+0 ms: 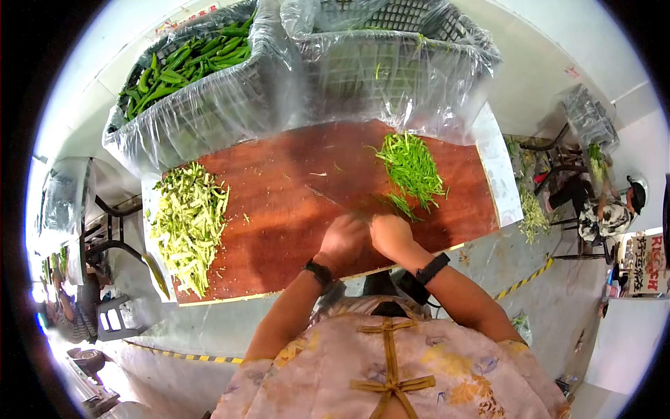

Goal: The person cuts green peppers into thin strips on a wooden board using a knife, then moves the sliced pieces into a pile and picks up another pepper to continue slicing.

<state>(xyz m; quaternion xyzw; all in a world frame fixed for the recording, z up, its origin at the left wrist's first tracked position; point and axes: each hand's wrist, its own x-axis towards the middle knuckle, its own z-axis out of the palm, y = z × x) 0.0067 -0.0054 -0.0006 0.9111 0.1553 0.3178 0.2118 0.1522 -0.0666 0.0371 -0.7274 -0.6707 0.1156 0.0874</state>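
Note:
My left hand (345,237) and my right hand (392,236) are close together above the front middle of a reddish-brown wooden board (279,216). Both have their fingers curled in, and a blur at the fingertips hides whatever they pinch. Just beyond my right hand lies a heap of thin green vegetable strips (410,167), with a few loose strips trailing toward the fingers. A larger heap of pale green cut vegetable pieces (185,230) covers the board's left end. Each wrist wears a black band.
Behind the board stand a plastic-lined basket of green chili peppers (188,63) and another plastic-lined basket (391,66). Yellow-black tape (523,278) marks the floor. Another person (607,216) is at the far right, and one more person (73,307) is at the far left.

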